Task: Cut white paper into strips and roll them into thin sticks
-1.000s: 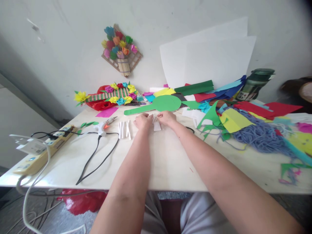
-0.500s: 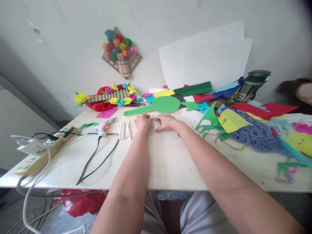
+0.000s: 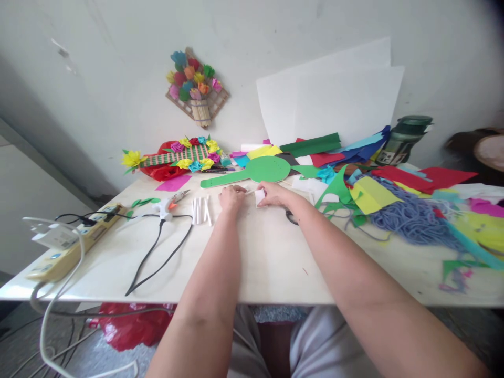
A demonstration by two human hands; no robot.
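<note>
Over the table my right hand pinches a small piece of white paper between thumb and fingers. Just left of it, my left hand rests low on the tabletop with its fingers curled. A thin white strip shows at the left fingertips; what the fingers close on is largely hidden. Several short white paper rolls lie left of my left hand. Behind both hands is a green racket-shaped cutout. Black scissor handles show partly under my right forearm.
At the left are a white glue gun with its black cord and a power strip. A flower-decorated craft stands behind. Grey-blue yarn, coloured paper scraps and a dark green bottle crowd the right side.
My right hand has shifted slightly right with the white paper, away from my left hand. More of the scissor handles shows. My left hand stays nearly in place.
</note>
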